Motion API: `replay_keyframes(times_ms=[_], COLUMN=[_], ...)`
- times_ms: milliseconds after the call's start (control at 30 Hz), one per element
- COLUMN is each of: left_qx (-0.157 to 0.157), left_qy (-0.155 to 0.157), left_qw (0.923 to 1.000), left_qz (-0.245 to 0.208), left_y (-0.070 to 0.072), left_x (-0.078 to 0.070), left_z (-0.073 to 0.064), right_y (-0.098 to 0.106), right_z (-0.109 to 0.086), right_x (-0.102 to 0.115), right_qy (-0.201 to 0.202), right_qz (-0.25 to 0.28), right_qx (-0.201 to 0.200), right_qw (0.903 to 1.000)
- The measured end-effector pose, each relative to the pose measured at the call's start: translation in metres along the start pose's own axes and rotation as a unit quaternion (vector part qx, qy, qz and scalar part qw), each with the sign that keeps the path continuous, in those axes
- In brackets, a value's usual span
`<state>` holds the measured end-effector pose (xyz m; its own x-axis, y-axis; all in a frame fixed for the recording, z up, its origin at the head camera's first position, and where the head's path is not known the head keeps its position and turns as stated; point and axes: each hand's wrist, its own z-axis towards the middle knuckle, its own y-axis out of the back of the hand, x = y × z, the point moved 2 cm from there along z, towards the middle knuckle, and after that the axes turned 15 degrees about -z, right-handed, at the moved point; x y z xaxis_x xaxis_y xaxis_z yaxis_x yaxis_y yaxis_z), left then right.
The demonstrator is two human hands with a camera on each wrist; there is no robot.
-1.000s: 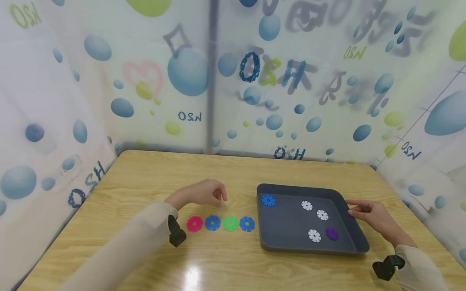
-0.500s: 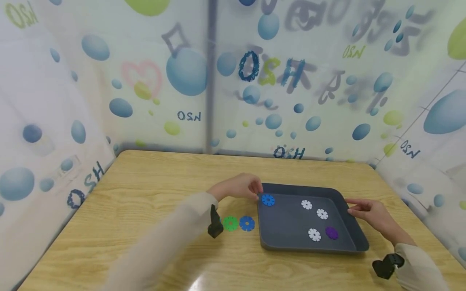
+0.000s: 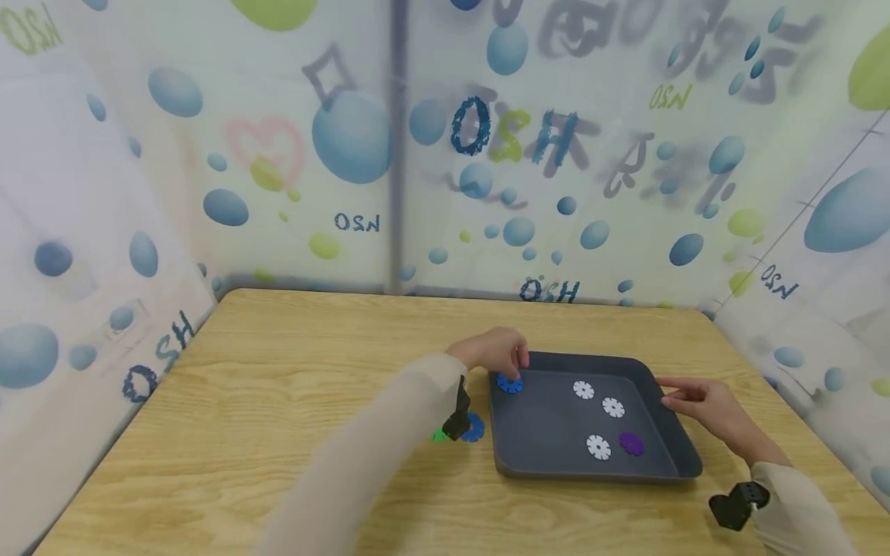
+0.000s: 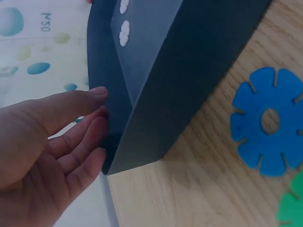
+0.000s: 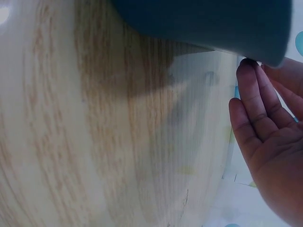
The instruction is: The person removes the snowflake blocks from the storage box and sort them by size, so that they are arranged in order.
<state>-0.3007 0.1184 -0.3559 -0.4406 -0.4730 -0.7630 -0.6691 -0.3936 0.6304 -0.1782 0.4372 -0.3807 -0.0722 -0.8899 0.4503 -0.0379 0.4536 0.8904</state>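
Note:
My left hand [image 3: 492, 350] reaches over the far left corner of the dark grey tray [image 3: 542, 432], fingertips right at a blue notched plastic disc [image 3: 510, 384] lying inside. In the left wrist view, thumb and fingers are apart at the tray's rim, with that disc hidden behind the wall. My right hand [image 3: 711, 411] pinches the tray's right rim; the right wrist view shows its fingertips [image 5: 247, 71] against the outer side. Farther right in the tray lie white notched discs [image 3: 599, 447] and a purple one [image 3: 631, 444].
Left of the tray, another blue disc [image 4: 272, 120] and a green disc [image 4: 294, 203] lie on the wooden table [image 3: 299, 340]; my left wrist camera [image 3: 457, 413] and sleeve [image 3: 375, 432] cover part of that row. A patterned curtain [image 3: 445, 193] stands behind the table.
My left hand has moved right from above the row of discs, over the tray's left rim to the blue disc inside. My sleeve now hides the red disc. My right hand stays at the tray's rim.

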Motion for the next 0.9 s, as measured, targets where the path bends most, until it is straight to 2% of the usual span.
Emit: replay_keyframes(times_ms=[167,300,500,900], left_qx=[0.013,0.013,0.018,0.026], left_qy=[0.038,0.054,0.057,0.061], left_qw=[0.9982,0.9962,0.9915,0.9710], left_qz=[0.045,0.067,0.116,0.230], left_y=[-0.003,-0.005,-0.009,-0.019], left_x=[-0.005,-0.005,-0.005,-0.001], left_z=[0.008,0.010,0.011,0.016], right_y=[0.001,0.001,0.001,0.002], right_z=[0.000,-0.001,0.001,-0.001], right_x=[0.000,0.000,-0.001,-0.001], right_qy=[0.005,0.006,0.003,0.000], right_qz=[0.009,0.014,0.005,0.001], right_qx=[-0.006,-0.006,-0.007,-0.006], right_qw=[0.9999,0.9999,1.0000,1.0000])
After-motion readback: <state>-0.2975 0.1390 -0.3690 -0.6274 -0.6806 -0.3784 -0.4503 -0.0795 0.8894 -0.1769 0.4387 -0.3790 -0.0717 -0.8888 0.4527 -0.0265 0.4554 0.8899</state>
